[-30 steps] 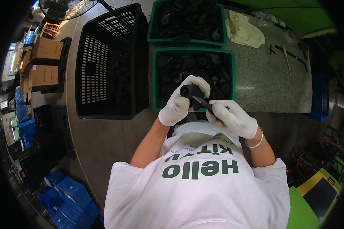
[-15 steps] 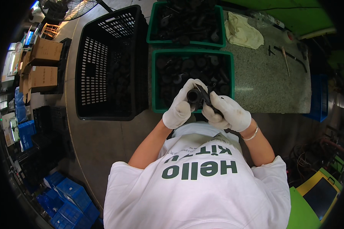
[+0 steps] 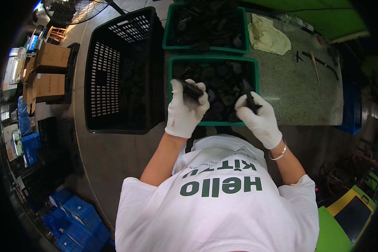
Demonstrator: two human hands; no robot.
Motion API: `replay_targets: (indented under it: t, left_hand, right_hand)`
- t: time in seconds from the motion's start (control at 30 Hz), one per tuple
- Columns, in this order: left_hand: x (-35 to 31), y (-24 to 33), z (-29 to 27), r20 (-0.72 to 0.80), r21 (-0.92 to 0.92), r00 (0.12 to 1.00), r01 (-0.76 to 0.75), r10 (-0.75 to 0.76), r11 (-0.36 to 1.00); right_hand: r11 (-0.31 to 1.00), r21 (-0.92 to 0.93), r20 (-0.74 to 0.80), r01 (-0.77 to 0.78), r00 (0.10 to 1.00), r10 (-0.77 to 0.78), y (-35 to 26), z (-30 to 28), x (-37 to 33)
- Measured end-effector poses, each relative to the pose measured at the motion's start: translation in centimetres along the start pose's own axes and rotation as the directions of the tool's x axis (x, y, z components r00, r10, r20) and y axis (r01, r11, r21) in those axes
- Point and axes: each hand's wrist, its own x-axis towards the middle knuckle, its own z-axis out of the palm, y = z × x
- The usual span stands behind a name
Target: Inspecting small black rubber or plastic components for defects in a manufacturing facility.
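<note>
White gloves cover both of my hands. My left hand is closed on a black tubular part, held over the left side of the nearer green bin. Over that bin's right side, my right hand grips a dark knife-like tool; its exact kind is not clear. The two hands are apart. Below them, several black parts fill the bin, many of them round-ended.
Left of the green bin stands a large black slotted crate with dark parts inside. A second green bin of black parts lies beyond. On the grey worktop are a cream cloth and a black rod.
My hands have moved apart. The left one carried the black tubular part leftward, turning it; the right one took the dark tool off it to the right.
</note>
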Motion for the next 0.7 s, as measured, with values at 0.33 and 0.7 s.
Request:
replay_targets:
  t: [0.33, 0.7]
  left_hand:
    - [-1.7, -3.0, 1.1, 0.037, 0.329, 0.994, -0.109, 0.102, 0.938]
    - [-3.5, 0.5, 1.0, 0.252, 0.709, 0.966, -0.223, 0.055, 0.669]
  right_hand:
    - [0.92, -0.323, -0.026, 0.223, 0.969, -0.244, 0.6, 1.6, 2.3]
    - [0.901, -0.364, -0.067, 0.238, 0.958, -0.281, -1.0, 0.2, 1.1]
